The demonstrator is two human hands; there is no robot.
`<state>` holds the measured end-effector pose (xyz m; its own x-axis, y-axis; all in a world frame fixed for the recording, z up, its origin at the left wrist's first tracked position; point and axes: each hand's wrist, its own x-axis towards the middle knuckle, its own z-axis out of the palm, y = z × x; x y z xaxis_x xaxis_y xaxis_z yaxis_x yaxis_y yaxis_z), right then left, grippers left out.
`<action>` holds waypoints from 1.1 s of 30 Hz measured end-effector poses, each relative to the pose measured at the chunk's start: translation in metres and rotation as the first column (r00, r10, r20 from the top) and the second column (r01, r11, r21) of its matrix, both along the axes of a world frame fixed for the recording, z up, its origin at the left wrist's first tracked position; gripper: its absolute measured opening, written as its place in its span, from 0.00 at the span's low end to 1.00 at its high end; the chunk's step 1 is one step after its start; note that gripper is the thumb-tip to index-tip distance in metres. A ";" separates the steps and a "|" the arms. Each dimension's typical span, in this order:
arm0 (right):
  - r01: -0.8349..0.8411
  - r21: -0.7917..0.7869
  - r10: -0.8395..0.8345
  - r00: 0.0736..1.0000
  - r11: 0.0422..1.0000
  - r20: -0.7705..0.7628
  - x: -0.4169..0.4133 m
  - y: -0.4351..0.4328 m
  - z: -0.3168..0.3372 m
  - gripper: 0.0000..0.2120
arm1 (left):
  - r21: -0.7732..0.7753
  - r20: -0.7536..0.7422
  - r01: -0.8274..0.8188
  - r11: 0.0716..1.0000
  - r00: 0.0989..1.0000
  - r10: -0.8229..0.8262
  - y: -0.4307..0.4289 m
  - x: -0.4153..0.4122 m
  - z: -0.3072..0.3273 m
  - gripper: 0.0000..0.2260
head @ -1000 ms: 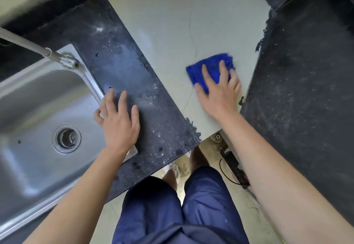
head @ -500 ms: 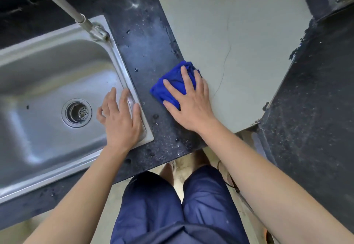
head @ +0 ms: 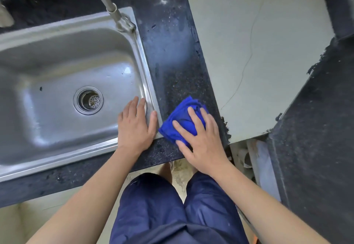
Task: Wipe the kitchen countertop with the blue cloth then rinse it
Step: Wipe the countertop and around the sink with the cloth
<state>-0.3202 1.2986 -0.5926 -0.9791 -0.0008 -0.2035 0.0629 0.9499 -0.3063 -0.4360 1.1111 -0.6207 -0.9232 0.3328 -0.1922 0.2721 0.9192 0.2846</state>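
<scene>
A crumpled blue cloth [head: 181, 121] lies on the dark speckled countertop [head: 172, 62], close to its front edge and just right of the sink rim. My right hand [head: 203, 138] presses flat on the cloth with straight, spread fingers. My left hand [head: 135, 129] rests flat on the right rim of the steel sink [head: 57, 83], fingers straight, holding nothing. The two hands are almost side by side.
A steel tap pipe [head: 107, 0] rises over the sink's back right corner. Right of the dark strip lies a pale cracked slab [head: 258, 62], then another dark counter [head: 321, 129]. Between the two counters, a gap opens down to the floor [head: 247, 157].
My right hand has slid the cloth leftward and toward me, from the pale slab onto the dark strip beside the sink. The left hand now lies on the sink rim.
</scene>
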 end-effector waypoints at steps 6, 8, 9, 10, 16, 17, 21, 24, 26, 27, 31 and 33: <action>-0.013 0.027 0.012 0.999 1.000 0.030 -0.056 0.008 -0.001 0.27 | 0.030 0.035 -0.025 0.999 0.999 0.024 0.001 0.000 0.004 0.26; 0.011 0.061 -0.014 0.999 0.998 0.053 -0.115 0.009 0.000 0.27 | 0.042 0.041 -0.031 0.999 0.999 0.029 -0.001 0.000 0.004 0.26; 0.015 0.071 -0.020 0.998 0.997 0.068 -0.146 0.009 0.002 0.28 | 0.044 0.042 -0.030 0.999 0.999 0.028 -0.001 -0.001 0.004 0.26; 0.017 0.077 -0.023 0.996 0.997 0.084 -0.173 0.008 0.005 0.28 | 0.046 0.043 -0.028 0.999 0.999 0.026 -0.001 -0.001 0.003 0.26; 0.014 0.118 -0.022 0.997 0.993 0.070 -0.185 -0.002 -0.002 0.28 | 0.067 0.052 -0.050 0.997 0.998 0.047 -0.002 -0.001 0.002 0.26; 0.009 0.110 -0.013 0.999 0.994 0.036 -0.161 -0.004 -0.004 0.27 | 0.071 0.051 -0.056 0.996 0.997 0.052 -0.002 -0.001 0.002 0.25; -0.018 0.018 0.018 1.000 1.000 0.001 -0.034 -0.008 -0.004 0.26 | 0.082 0.037 -0.045 0.996 0.998 0.042 -0.002 -0.001 0.001 0.24; -0.080 0.007 0.079 0.996 0.997 0.033 0.028 0.002 -0.001 0.26 | 0.099 0.010 -0.037 0.994 0.999 0.036 0.000 0.000 0.003 0.22; -0.122 0.018 0.122 0.992 0.992 0.038 0.028 0.012 0.000 0.26 | 0.109 0.001 -0.044 0.993 0.999 0.045 0.001 0.000 0.003 0.22; -0.122 0.024 0.121 0.992 0.992 0.046 0.018 0.015 0.001 0.27 | 0.113 -0.007 -0.044 0.993 0.999 0.045 0.001 0.000 0.003 0.21; 0.076 0.077 -0.082 0.993 0.994 0.080 -0.059 0.012 0.000 0.29 | 0.102 -0.008 -0.030 0.994 1.000 0.031 0.000 -0.001 -0.001 0.22; 0.153 0.092 -0.161 0.983 0.984 0.091 -0.103 0.004 -0.001 0.29 | 0.097 -0.004 -0.030 0.995 1.000 0.030 -0.001 -0.001 -0.002 0.22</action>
<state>-0.4235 1.3027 -0.5936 -0.9409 0.1726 -0.2913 0.2390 0.9480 -0.2103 -0.4370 1.1105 -0.6222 -0.9339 0.3217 -0.1558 0.2465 0.8953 0.3710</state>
